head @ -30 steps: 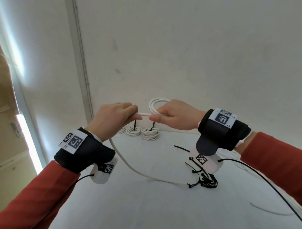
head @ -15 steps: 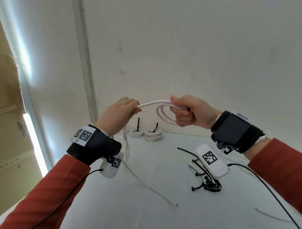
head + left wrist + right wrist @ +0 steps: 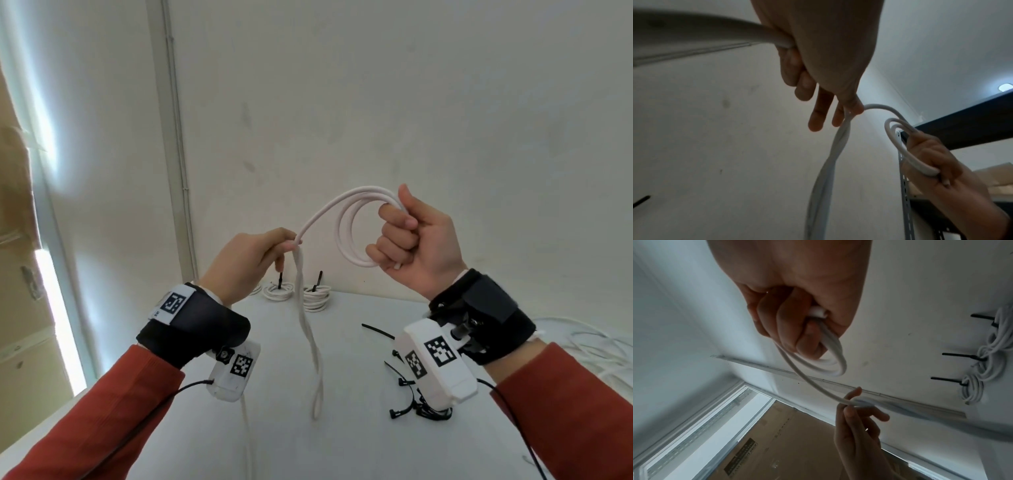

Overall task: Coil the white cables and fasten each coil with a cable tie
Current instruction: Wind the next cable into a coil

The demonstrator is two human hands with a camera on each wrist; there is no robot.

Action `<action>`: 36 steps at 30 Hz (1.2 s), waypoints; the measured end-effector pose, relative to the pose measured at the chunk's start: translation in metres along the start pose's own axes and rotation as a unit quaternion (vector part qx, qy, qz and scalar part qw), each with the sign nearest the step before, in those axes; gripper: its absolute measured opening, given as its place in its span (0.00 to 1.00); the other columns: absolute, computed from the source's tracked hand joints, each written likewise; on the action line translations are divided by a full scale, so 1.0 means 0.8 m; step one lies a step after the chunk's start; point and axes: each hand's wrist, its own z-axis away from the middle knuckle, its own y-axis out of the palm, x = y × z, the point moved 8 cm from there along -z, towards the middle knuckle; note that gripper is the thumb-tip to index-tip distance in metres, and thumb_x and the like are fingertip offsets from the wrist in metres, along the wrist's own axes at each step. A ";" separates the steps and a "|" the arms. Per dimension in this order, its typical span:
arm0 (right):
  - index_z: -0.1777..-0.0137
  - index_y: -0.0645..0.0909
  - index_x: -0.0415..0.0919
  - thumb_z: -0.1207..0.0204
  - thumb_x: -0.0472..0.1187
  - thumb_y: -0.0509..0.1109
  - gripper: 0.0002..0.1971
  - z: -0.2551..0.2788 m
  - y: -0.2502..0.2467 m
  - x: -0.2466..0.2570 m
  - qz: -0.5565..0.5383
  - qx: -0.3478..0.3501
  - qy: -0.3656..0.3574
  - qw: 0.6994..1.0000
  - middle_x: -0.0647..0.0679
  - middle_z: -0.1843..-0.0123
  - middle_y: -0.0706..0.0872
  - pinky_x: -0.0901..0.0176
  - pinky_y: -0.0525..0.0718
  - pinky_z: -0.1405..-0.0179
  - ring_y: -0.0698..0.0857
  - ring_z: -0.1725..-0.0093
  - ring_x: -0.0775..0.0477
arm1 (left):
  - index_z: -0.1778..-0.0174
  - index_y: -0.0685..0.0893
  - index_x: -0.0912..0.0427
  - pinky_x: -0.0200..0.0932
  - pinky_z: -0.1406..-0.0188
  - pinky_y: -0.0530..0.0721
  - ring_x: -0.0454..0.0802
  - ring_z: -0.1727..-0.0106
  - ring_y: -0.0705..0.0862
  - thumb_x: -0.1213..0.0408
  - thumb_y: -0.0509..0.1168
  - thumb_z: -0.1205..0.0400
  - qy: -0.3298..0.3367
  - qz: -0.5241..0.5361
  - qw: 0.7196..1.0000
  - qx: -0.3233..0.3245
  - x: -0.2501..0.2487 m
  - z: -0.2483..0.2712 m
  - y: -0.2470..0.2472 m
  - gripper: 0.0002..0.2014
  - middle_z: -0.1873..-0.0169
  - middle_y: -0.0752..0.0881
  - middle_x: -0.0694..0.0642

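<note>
right hand (image 3: 418, 246) clenched round coiled cable (image 3: 343, 236), mid-air above table (image 3: 342, 452) | left hand (image 3: 246, 263) pinching loose run | risk: coil springing open on slack grip; twisted hanging tail kinking next loop or snagging ties (image 3: 407, 409)

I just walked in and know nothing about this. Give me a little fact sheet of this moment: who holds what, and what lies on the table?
activity: coiling a white cable above the table
right hand: grips the finished loops and the cable's end
left hand: pinches the loose length, which hangs toward the table
tied coils: at the table's far edge, black ties upright
loose cable ties: black pile below the right wrist
uncoiled cables: table's far right
</note>
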 end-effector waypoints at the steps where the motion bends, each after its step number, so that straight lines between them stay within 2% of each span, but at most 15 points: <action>1: 0.81 0.65 0.47 0.22 0.55 0.53 0.25 0.002 -0.004 0.001 -0.002 -0.009 -0.004 1.000 0.53 0.83 0.48 0.60 0.54 0.80 0.46 0.83 0.49 | 0.50 0.84 0.50 0.38 0.68 0.76 0.47 0.73 0.79 0.46 0.52 0.17 -0.006 0.001 1.000 -0.009 0.007 0.000 -0.002 0.18 0.72 0.85 0.45; 3: 0.81 0.65 0.47 0.22 0.55 0.53 0.26 0.007 -0.012 0.002 -0.007 -0.030 -0.011 0.999 0.53 0.83 0.47 0.60 0.54 0.80 0.46 0.82 0.48 | 0.56 0.82 0.50 0.39 0.65 0.76 0.50 0.74 0.80 0.52 0.55 0.15 -0.028 0.017 0.999 -0.030 0.021 -0.002 -0.008 0.12 0.69 0.85 0.44; 5: 0.81 0.65 0.47 0.22 0.55 0.54 0.26 0.014 -0.022 0.004 -0.015 -0.052 -0.020 0.998 0.53 0.82 0.47 0.61 0.54 0.81 0.46 0.82 0.48 | 0.60 0.80 0.53 0.34 0.69 0.74 0.52 0.75 0.79 0.59 0.57 0.13 -0.063 0.018 0.997 -0.045 0.041 -0.003 -0.011 0.11 0.72 0.84 0.47; 8: 0.80 0.64 0.47 0.22 0.55 0.55 0.25 0.025 -0.038 0.012 -0.022 -0.084 -0.040 0.995 0.53 0.82 0.47 0.61 0.54 0.80 0.46 0.82 0.48 | 0.65 0.79 0.51 0.31 0.70 0.70 0.49 0.73 0.78 0.60 0.56 0.13 -0.137 0.021 0.989 -0.059 0.083 0.002 -0.010 0.14 0.79 0.82 0.50; 12: 0.80 0.64 0.47 0.22 0.55 0.55 0.25 0.040 -0.060 0.029 -0.015 -0.128 -0.062 0.990 0.53 0.81 0.47 0.60 0.54 0.81 0.46 0.82 0.49 | 0.68 0.77 0.54 0.28 0.67 0.70 0.40 0.72 0.78 0.61 0.56 0.13 -0.195 0.034 0.979 -0.049 0.129 0.012 0.010 0.16 0.81 0.82 0.43; 14: 0.80 0.63 0.48 0.23 0.54 0.56 0.24 0.047 -0.072 0.039 -0.016 -0.148 -0.077 0.986 0.53 0.83 0.48 0.62 0.56 0.82 0.46 0.82 0.49 | 0.70 0.77 0.55 0.29 0.69 0.69 0.39 0.75 0.77 0.62 0.56 0.13 -0.222 0.042 0.973 -0.049 0.146 0.018 0.018 0.17 0.82 0.80 0.47; 16: 0.80 0.63 0.48 0.23 0.54 0.57 0.24 0.054 -0.083 0.046 -0.024 -0.164 -0.086 0.982 0.54 0.88 0.53 0.63 0.57 0.84 0.46 0.82 0.50 | 0.70 0.76 0.56 0.31 0.72 0.69 0.37 0.80 0.74 0.62 0.55 0.13 -0.255 0.062 0.964 -0.046 0.161 0.025 0.025 0.18 0.81 0.79 0.49; 18: 0.80 0.63 0.47 0.23 0.53 0.57 0.24 0.061 -0.094 0.049 -0.028 -0.183 -0.090 0.979 0.55 0.89 0.57 0.63 0.58 0.85 0.46 0.82 0.50 | 0.70 0.77 0.57 0.39 0.73 0.69 0.37 0.84 0.71 0.62 0.55 0.13 -0.285 0.093 0.953 -0.035 0.175 0.033 0.038 0.18 0.83 0.78 0.48; 21: 0.81 0.64 0.47 0.25 0.52 0.59 0.22 0.068 -0.103 0.055 -0.038 -0.207 -0.107 0.972 0.55 0.90 0.57 0.62 0.57 0.85 0.46 0.82 0.51 | 0.70 0.77 0.57 0.43 0.73 0.67 0.42 0.83 0.68 0.61 0.55 0.13 -0.310 0.124 0.943 -0.011 0.191 0.042 0.059 0.18 0.85 0.76 0.48; 23: 0.81 0.64 0.47 0.27 0.50 0.60 0.22 0.073 -0.109 0.060 -0.056 -0.221 -0.126 0.965 0.54 0.90 0.56 0.62 0.56 0.85 0.46 0.82 0.50 | 0.70 0.77 0.58 0.41 0.75 0.66 0.43 0.84 0.67 0.62 0.54 0.13 -0.319 0.140 0.937 -0.004 0.201 0.047 0.070 0.18 0.84 0.74 0.48; 26: 0.81 0.65 0.47 0.27 0.49 0.59 0.21 0.086 -0.127 0.074 -0.081 -0.243 -0.161 0.953 0.54 0.89 0.56 0.64 0.58 0.85 0.47 0.84 0.51 | 0.69 0.77 0.60 0.37 0.80 0.64 0.39 0.87 0.65 0.63 0.54 0.12 -0.346 0.154 0.926 -0.006 0.220 0.060 0.078 0.18 0.80 0.72 0.55; 28: 0.82 0.65 0.47 0.27 0.48 0.59 0.20 0.096 -0.142 0.086 -0.090 -0.254 -0.184 0.945 0.54 0.89 0.56 0.65 0.58 0.86 0.51 0.89 0.53 | 0.68 0.77 0.60 0.38 0.80 0.63 0.39 0.87 0.64 0.62 0.54 0.12 -0.371 0.153 0.916 -0.006 0.232 0.072 0.081 0.18 0.79 0.72 0.55; 30: 0.82 0.65 0.47 0.28 0.48 0.59 0.20 0.105 -0.155 0.100 -0.092 -0.264 -0.201 0.939 0.54 0.89 0.56 0.65 0.59 0.86 0.55 0.90 0.55 | 0.67 0.77 0.61 0.33 0.85 0.61 0.39 0.88 0.63 0.63 0.54 0.12 -0.391 0.155 0.907 -0.002 0.241 0.081 0.083 0.17 0.78 0.71 0.55; 34: 0.82 0.65 0.47 0.30 0.47 0.59 0.19 0.119 -0.173 0.122 -0.103 -0.282 -0.227 0.926 0.54 0.89 0.55 0.64 0.59 0.85 0.55 0.90 0.54 | 0.68 0.75 0.61 0.29 0.90 0.58 0.38 0.90 0.62 0.63 0.53 0.11 -0.430 0.176 0.885 -0.003 0.260 0.099 0.089 0.18 0.78 0.69 0.57; 36: 0.83 0.65 0.47 0.28 0.47 0.59 0.21 0.122 -0.180 0.128 -0.102 -0.293 -0.232 0.922 0.54 0.89 0.55 0.64 0.58 0.85 0.55 0.90 0.54 | 0.68 0.74 0.62 0.29 0.90 0.58 0.38 0.90 0.61 0.63 0.53 0.11 -0.443 0.182 0.878 0.005 0.270 0.107 0.097 0.19 0.78 0.68 0.57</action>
